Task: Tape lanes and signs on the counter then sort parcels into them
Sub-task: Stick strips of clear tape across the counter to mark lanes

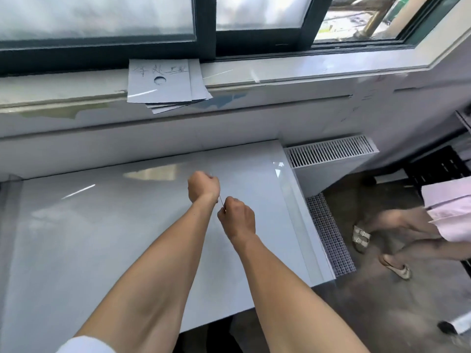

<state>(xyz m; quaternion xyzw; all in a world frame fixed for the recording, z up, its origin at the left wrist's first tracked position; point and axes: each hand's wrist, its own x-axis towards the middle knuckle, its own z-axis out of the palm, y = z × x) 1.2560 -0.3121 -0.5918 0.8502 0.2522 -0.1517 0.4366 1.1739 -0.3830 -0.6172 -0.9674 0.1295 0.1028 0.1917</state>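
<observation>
Your left hand [203, 186] and right hand [237, 218] hover close together over the glossy pale-grey bench [102, 238], each grip pinched on one end of a thin, nearly clear strip of tape [221, 201] stretched taut between them, likely so it goes down straight as a lane line. The stack of white handwritten paper signs [163, 82] waits on the windowsill at 11 o'clock, out of the way. No parcels show.
</observation>
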